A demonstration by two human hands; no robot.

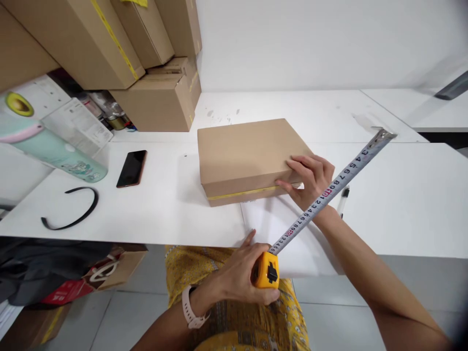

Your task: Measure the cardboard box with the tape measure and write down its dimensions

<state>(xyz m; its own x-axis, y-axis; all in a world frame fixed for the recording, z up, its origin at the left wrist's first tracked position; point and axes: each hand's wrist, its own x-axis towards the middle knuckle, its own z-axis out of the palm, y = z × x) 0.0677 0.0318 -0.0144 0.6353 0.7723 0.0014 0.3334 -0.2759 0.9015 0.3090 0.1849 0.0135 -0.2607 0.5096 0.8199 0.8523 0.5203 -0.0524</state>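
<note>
My left grip [241,273], at the lower centre of the frame, is closed around the yellow tape measure [265,280], fingers and thumb wrapped about its case. My right grip [312,183], right of centre, grasps the near right corner of the cardboard box [248,151], fingers on the top face and thumb on the front side.

The box lies flat on the white table [161,209] in the middle of the frame, its long axis running left to right and its front side facing me, with a strip of yellow tape [241,193] along it. From my left grip it lies straight up the frame; my right hand is the nearer one, already touching it.

The blade [331,190] runs out of the case towards the upper right, slantwise to that long axis. It crosses in front of my right wrist and passes to the right of the box, apart from its edges in this view. Its hooked end [383,135] hangs well beyond the box's right side. Whether the blade touches my wrist, I cannot tell. White paper [268,219] shows at the box's near side, and a marker [343,200] lies just right of the blade.
</note>
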